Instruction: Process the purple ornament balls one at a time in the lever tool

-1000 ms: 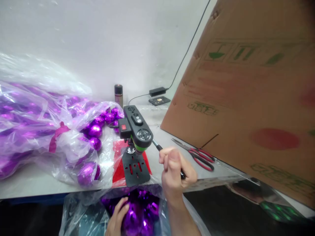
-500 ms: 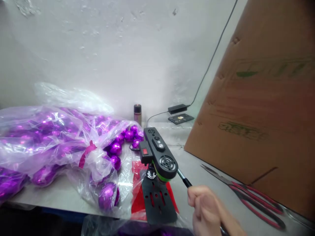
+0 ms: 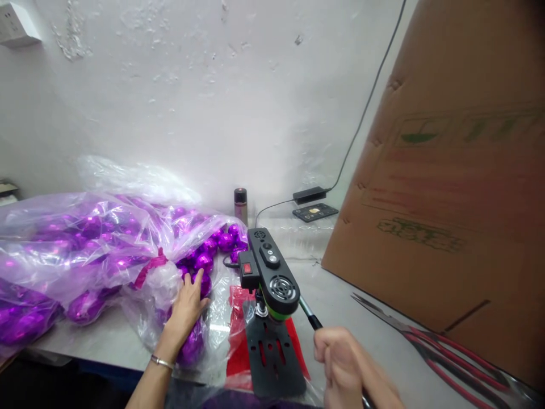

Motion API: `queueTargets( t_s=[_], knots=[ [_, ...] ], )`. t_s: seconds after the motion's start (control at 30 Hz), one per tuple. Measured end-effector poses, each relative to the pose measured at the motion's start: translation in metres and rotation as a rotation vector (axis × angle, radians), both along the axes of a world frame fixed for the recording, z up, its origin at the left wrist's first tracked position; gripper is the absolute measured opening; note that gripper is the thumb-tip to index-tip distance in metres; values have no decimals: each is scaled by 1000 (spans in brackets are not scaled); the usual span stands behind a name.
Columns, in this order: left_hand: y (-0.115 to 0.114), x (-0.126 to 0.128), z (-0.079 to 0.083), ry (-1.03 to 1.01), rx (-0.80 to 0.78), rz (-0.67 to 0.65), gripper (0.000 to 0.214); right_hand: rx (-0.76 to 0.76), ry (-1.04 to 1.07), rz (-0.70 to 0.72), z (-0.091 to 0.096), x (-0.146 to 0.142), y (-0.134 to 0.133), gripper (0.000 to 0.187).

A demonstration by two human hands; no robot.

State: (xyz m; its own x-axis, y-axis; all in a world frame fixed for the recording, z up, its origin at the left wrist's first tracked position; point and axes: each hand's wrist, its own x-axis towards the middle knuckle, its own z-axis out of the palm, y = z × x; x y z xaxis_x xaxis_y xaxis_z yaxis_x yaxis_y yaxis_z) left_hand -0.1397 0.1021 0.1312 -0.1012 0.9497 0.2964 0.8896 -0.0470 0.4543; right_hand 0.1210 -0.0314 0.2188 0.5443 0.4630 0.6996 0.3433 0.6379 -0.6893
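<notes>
My left hand [image 3: 186, 307] lies flat with fingers spread on a clear plastic bag [image 3: 106, 250] full of shiny purple balls, touching a purple ball [image 3: 192, 346] at the table's front edge. My right hand [image 3: 346, 366] is closed in a fist round the black handle of a thin metal tool [image 3: 310, 318], whose tip points under the head of a small black machine [image 3: 269, 272] with a red switch. The machine stands on a black slotted base plate [image 3: 272, 355] over a red sheet [image 3: 238, 341].
Red-handled scissors [image 3: 447, 355] lie at the right beside a large tilted cardboard sheet [image 3: 460, 170]. At the back by the white wall stand a small dark can [image 3: 240, 203], a black power adapter [image 3: 309, 195] with its cable, and a flat black device [image 3: 315, 212].
My left hand has come up into view and now rests on the bag of purple balls. The view has tilted up a little. My right hand keeps hold of the tool.
</notes>
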Motion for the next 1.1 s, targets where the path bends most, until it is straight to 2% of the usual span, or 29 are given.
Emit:
queueTargets(
  t_s=[0.1,0.27,0.3,0.37,0.47,0.57,0.67,0.8,0.93,1.1],
  knots=[
    [4,0,4,-71,-24,20,66,4,-11,0,-2,2,0,46],
    [0,3,29,-279,-39,-1,72,7,-51,-4,-5,2,0,45],
    [-5,5,34,-400,-48,-14,76,8,-58,-9,-5,2,0,44],
    [-20,8,40,-809,-84,-56,78,12,-73,-17,-3,3,0,44],
    [-52,14,41,-1475,-182,-112,63,28,-120,-11,2,6,3,43],
    [-86,29,30,-1709,-288,-104,50,78,-195,25,10,12,8,40],
    [-115,54,9,-1705,-346,-49,55,122,-222,53,19,16,12,42],
    [-134,89,-25,-1415,-268,22,72,101,-252,63,30,18,14,45],
    [-128,102,-55,-1083,-230,-43,86,92,-266,58,35,17,14,46],
    [-117,105,-87,-811,-54,-120,81,85,-264,80,34,18,12,44]
  ],
)
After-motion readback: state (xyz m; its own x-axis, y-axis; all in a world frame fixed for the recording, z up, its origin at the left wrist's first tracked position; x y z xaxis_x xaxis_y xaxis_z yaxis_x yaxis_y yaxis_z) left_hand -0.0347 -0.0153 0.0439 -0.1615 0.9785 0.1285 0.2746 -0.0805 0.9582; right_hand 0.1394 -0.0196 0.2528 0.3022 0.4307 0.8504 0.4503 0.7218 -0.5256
